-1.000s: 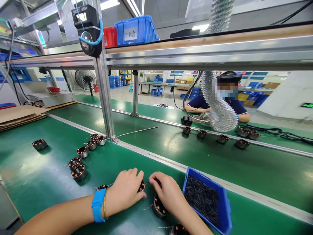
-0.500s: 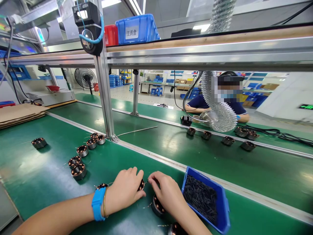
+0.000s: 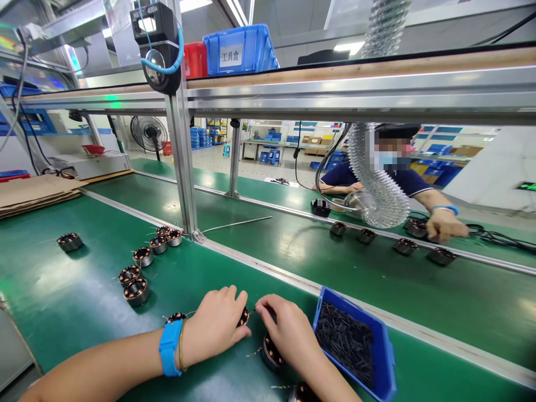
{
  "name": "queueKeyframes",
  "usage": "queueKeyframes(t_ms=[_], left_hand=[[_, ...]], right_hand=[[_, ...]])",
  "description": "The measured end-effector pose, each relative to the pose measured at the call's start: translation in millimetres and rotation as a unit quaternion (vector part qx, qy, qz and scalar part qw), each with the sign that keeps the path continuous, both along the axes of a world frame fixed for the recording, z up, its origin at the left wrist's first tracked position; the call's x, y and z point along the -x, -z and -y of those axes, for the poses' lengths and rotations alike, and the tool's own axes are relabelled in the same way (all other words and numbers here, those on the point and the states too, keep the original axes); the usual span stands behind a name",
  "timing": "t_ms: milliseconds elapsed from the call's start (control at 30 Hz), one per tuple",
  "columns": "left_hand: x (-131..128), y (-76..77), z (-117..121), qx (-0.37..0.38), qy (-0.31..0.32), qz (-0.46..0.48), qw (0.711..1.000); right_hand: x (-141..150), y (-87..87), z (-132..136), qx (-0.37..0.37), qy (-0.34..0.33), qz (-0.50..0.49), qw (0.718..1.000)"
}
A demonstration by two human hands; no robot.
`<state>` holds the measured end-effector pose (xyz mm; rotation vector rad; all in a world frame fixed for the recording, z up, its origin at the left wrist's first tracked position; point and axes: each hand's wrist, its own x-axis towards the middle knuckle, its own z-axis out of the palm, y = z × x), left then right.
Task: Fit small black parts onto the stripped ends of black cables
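Note:
My left hand (image 3: 218,321) is closed around a wound motor stator (image 3: 243,317), mostly hidden under the fingers; some copper coils show at its right side. My right hand (image 3: 287,324) pinches at the thin wire end (image 3: 252,311) sticking out of that stator; the fingertips hide whether anything else is between them. Beneath my right hand stands another stator (image 3: 273,353) with its leads pointing left. A further stator (image 3: 301,392) is cut off by the bottom edge. Behind my left wrist, one more stator (image 3: 176,317) shows in part.
Right of my hands stands a blue bin (image 3: 389,357) of short black tubes (image 3: 345,340). Several stators (image 3: 136,291) sit at the left on the green bench (image 3: 84,312). A metal post (image 3: 181,167) rises ahead. Across the bench, a co-worker's hand (image 3: 446,223) is near more stators (image 3: 405,247).
The co-worker's arm has reached out to the right over the far stators. The row of stators on the middle strip has shifted right. My hands have barely moved.

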<state>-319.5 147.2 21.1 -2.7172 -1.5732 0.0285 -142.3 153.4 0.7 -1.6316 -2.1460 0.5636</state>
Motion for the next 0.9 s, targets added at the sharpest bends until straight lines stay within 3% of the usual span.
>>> queueKeyframes(t_ms=[667, 900], left_hand=[[-0.6, -0.8, 1.2, 0.010, -0.002, 0.006, 1.000], [-3.2, -3.9, 2.4, 0.027, -0.020, 0.011, 0.999]], right_hand=[[7.7, 5.2, 5.2, 0.002, -0.030, 0.008, 1.000], [9.5, 15.0, 30.0, -0.024, -0.109, -0.009, 0.994]])
